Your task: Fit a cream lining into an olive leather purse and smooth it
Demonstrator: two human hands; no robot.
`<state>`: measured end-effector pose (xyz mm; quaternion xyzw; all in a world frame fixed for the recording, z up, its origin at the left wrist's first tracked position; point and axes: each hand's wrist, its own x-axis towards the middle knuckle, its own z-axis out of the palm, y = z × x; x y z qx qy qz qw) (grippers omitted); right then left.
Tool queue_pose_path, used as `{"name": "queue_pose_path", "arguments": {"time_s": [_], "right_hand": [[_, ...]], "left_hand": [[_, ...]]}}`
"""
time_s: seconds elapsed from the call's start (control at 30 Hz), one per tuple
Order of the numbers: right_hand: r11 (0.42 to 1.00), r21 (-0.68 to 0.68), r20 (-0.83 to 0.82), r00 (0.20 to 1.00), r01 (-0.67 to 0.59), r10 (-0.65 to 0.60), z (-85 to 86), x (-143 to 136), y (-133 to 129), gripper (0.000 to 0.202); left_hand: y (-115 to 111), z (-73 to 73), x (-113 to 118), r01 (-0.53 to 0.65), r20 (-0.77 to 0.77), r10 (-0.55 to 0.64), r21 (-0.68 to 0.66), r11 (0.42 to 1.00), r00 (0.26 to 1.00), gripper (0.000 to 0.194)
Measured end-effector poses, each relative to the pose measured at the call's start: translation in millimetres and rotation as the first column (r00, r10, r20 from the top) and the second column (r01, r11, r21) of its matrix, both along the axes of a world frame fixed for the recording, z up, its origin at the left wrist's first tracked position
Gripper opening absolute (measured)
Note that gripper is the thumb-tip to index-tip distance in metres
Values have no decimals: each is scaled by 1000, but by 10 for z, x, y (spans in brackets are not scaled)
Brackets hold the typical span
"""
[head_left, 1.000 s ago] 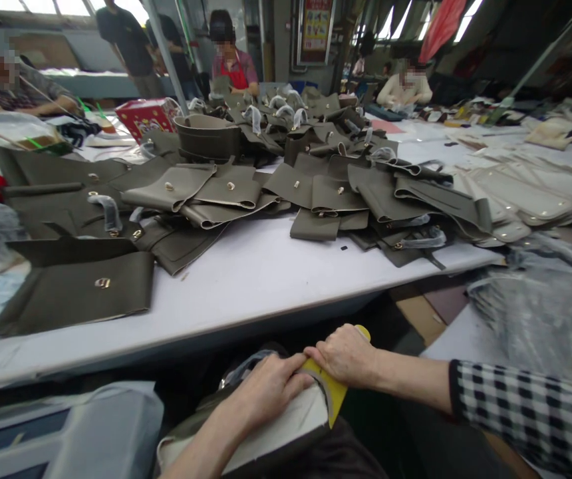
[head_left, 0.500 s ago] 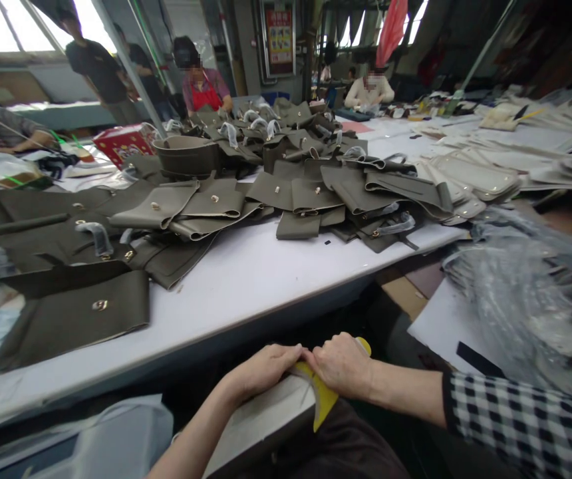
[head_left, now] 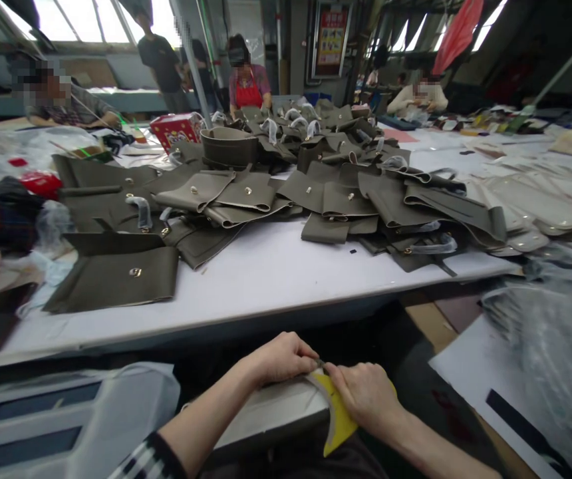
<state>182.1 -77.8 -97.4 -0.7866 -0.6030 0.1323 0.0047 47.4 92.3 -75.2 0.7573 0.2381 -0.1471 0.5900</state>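
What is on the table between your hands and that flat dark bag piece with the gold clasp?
Nothing: the head view shows only bare white table between the hands and the flat olive piece.

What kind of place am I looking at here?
Probably a bag workshop: a white table piled with olive flaps, cream panels stacked alongside, and other people working at the far end.

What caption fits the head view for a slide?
Both hands, left and right, grip a grey panel and yellow piece below the table.

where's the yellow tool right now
In the head view the yellow tool sits low and just right of centre, under the right hand and against the grey panel's edge, which the left hand pinches, below the white table.
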Motion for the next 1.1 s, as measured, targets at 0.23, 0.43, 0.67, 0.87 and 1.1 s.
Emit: {"name": "queue_pose_path", "arguments": {"time_s": [0.23,0.43,0.67,0.87,1.1], "right_hand": [[996,79,-68,997,-32,37,-155,132,-114,63],[976,136,-193,971,167,-140,29,393,-30,67],[910,-63,-640,682,411,-352,-106,371,-31,64],[949,54,-480,842,310,-248,-138,283,124,68],[999,-21,-59,998,32,-33,-103,307,366,62]], "left_hand": [[61,-62,4,-15,-36,16,27,1000,999,37],[114,-26,-20,6,-59,-6,5,1000,998,38],[68,-5,169,27,-143,-10,113,993,990,28],[-76,45,253,32,-158,13,278,960,987,23],[242,44,-468,-185,-75,196,135,973,978,47]]}}
